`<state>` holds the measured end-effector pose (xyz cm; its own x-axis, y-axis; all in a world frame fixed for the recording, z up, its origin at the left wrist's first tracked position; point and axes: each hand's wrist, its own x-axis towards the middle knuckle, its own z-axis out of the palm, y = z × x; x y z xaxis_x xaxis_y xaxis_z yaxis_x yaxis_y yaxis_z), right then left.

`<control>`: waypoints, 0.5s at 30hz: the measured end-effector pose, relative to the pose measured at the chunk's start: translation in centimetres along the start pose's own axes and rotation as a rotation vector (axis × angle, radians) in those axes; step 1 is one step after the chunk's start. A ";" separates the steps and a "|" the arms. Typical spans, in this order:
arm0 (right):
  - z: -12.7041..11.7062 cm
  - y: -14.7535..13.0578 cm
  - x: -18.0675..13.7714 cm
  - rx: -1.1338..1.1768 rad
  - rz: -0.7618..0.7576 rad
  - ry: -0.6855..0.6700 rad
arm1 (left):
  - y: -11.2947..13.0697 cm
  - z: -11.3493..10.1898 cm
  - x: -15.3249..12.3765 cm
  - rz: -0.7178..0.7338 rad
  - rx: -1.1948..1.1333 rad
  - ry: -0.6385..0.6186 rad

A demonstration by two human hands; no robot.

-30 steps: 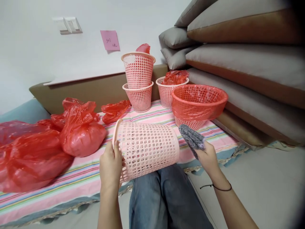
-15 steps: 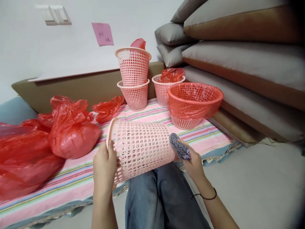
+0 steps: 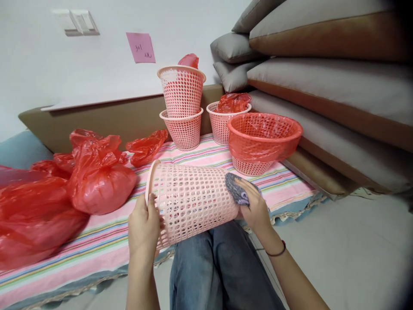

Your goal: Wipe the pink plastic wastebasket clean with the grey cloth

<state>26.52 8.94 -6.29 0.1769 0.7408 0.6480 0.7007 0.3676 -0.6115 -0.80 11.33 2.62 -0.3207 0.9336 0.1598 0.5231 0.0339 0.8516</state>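
One pink perforated basket (image 3: 196, 200), held sideways, knees (image 3: 195, 262) beneath it, has the left hand (image 3: 144, 224) closed on its rim and the right hand (image 3: 257, 211) gripping a grey cloth (image 3: 231, 186), clear a second ago, now against its base end, suggesting wiping contact.

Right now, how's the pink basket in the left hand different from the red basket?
The pink basket lies sideways in the left hand; the red basket stands upright. The pink basket is pale, the red basket bright. Red plastic wraps the red basket; none wraps the pink one. Both have holes.
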 end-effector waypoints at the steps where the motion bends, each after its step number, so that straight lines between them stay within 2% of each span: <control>1: -0.2 -0.1 -1.1 0.017 0.009 0.005 | 0.0 0.0 0.0 -0.004 -0.015 0.000; 3: -0.5 -0.2 -2.4 0.052 0.045 0.017 | 0.0 0.1 0.0 0.001 -0.041 -0.009; 5: -0.5 -0.1 -2.4 0.092 0.103 0.032 | 0.0 0.1 0.2 0.005 -0.054 -0.021; 11: 0.2 0.7 2.8 0.142 0.250 0.025 | 0.3 0.0 0.2 0.013 -0.029 -0.037; 15: 0.4 0.9 3.0 0.135 0.246 0.040 | 0.5 0.0 -0.2 0.010 0.030 -0.002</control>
<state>27.34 11.70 -5.11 0.3588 0.7953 0.4885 0.5353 0.2534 -0.8057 -0.44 11.13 3.04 -0.3141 0.9345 0.1676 0.5497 0.0351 0.8346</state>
